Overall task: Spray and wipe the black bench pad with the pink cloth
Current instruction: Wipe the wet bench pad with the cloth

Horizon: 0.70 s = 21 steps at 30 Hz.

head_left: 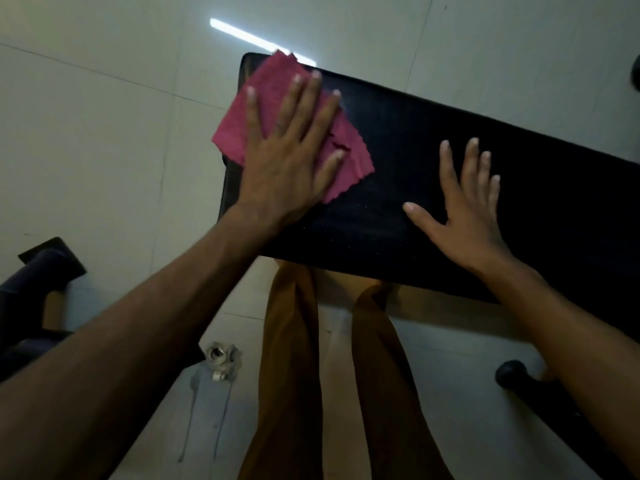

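Note:
The black bench pad [398,140] stretches from the upper middle toward the right edge of the head view. A pink cloth [263,95] lies flat at the pad's far left end, its corner hanging slightly over the left edge. My left hand [287,157] presses flat on the cloth, fingers spread. My right hand [464,209] rests palm-down on the bare pad to the right, fingers apart, holding nothing. No spray bottle is in view.
My legs in brown trousers [311,375] stand against the pad's near edge. A metal fitting [221,358] lies on the pale tiled floor. Dark equipment [38,289] sits at the left, and a black rounded foot [512,374] at the lower right.

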{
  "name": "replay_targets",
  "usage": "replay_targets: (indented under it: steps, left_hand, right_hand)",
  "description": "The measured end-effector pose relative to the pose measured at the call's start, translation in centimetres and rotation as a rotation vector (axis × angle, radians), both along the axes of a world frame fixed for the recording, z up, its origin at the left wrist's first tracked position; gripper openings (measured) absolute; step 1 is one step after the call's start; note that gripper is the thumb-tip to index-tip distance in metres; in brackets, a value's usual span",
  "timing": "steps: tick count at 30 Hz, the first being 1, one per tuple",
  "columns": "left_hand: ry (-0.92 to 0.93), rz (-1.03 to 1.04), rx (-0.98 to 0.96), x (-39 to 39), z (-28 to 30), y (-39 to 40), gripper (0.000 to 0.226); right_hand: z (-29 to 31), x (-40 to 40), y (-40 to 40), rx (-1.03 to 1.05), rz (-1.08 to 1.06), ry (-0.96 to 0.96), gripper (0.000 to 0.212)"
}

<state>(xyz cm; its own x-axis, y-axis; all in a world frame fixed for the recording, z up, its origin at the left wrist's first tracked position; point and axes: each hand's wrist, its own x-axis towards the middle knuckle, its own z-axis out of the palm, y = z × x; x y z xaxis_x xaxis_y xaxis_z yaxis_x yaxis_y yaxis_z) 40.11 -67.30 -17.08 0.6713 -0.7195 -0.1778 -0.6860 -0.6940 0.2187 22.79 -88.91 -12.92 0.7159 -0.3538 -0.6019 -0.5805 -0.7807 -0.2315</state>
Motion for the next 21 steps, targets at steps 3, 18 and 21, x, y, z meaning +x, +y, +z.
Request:
replay_targets:
  steps: [3,18,21]
  left_hand:
    - [0.050,0.160,-0.025,1.0,0.2,0.2,0.061]
    - [0.123,1.089,-0.094,-6.8,0.4,-0.1,0.061]
    - [0.118,1.257,-0.131,-9.0,0.3,-1.8,0.059]
  right_hand:
    - [-0.1,0.3,-0.1,0.005,0.037,0.029,0.093]
    - [0.1,-0.5,-1.6,0.053,0.114,-0.031,0.095]
    - [0.7,-1.4,-2.9,0.000,0.160,-0.112,0.086]
